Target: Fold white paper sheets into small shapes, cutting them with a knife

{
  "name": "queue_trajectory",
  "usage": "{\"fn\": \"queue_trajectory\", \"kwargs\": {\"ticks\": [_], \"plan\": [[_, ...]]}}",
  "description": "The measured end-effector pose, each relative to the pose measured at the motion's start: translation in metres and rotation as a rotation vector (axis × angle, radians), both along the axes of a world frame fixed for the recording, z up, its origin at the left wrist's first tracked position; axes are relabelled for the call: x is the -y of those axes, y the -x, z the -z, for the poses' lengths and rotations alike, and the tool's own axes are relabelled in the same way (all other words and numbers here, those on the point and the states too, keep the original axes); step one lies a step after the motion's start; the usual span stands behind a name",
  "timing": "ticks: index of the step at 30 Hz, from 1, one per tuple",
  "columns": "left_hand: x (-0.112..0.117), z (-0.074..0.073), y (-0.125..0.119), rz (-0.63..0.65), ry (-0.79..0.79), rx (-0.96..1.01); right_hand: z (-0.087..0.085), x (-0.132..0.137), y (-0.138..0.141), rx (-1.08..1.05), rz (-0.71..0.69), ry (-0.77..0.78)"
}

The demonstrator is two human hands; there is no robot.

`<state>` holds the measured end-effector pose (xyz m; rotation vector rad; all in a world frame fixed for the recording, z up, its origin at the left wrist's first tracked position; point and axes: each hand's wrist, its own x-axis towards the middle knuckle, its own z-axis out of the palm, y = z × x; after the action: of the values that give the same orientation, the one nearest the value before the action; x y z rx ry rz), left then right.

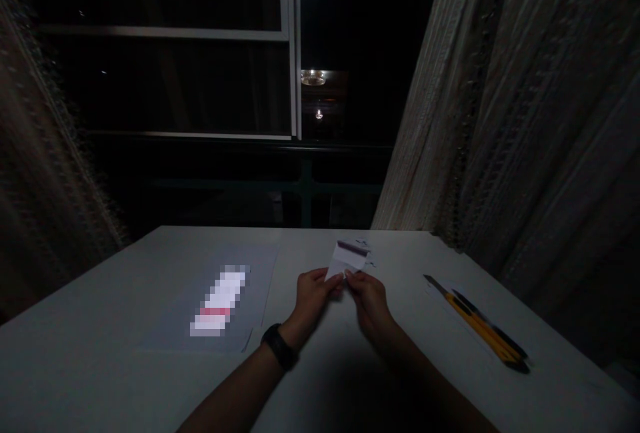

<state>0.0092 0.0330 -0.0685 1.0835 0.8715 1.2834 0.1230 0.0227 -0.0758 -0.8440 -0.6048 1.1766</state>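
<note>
A small folded piece of white paper (346,259) with a dark strip along its top edge is held up just above the white table (100,366). My left hand (314,298) pinches its lower left corner, and a black watch sits on that wrist. My right hand (369,301) pinches the lower edge right beside it. Both hands meet at the table's middle, fingers closed on the paper.
A flat sheet (220,303) with a blurred patch lies to the left of my hands. A yellow utility knife (475,325) and a dark pen lie on a ruler at the right. Curtains hang on both sides, with a dark window behind.
</note>
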Motion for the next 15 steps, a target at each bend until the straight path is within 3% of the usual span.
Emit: {"fn": "queue_trajectory", "kwargs": {"ticks": [9,15], "plan": [[0.008,-0.004,-0.012,0.002,0.000,0.014,0.004,-0.009,-0.009,-0.124,-0.032,-0.013],[0.005,-0.002,-0.003,-0.091,0.035,0.004,0.002,-0.026,-0.049,-0.081,0.236,0.120]]}}
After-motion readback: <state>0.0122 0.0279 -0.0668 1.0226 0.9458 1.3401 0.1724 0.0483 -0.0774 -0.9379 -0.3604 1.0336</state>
